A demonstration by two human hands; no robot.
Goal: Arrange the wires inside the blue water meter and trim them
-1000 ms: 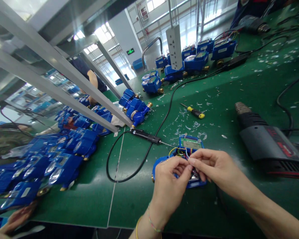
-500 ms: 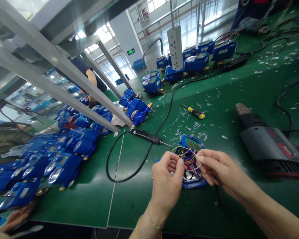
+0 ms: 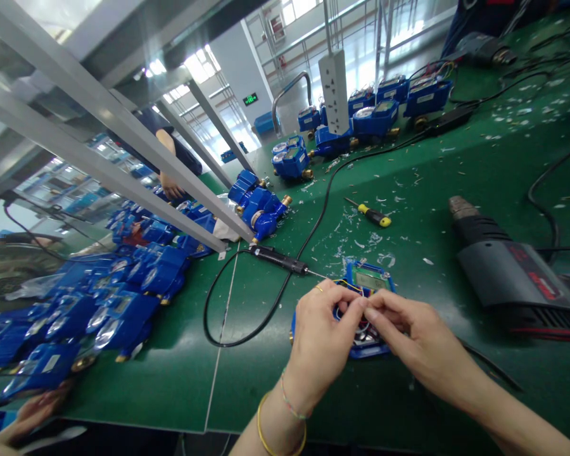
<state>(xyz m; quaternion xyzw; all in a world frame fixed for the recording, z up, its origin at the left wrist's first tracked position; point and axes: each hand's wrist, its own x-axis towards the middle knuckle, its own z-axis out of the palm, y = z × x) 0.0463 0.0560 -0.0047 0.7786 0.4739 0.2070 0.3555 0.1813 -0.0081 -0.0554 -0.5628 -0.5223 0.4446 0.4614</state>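
Hands [image 3: 320, 332] [image 3: 422, 335] meet over an open meter [image 3: 369, 277] on the tabletop [image 3: 256, 380], both pinched on thin wires [image 3: 350, 286], their ends hidden.

Left hand [image 3: 320, 332] over blue unit [image 3: 368, 348]

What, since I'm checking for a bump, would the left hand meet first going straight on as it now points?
Probably the right hand: its fingers lie just ahead of the left hand, though whether they touch is unclear.
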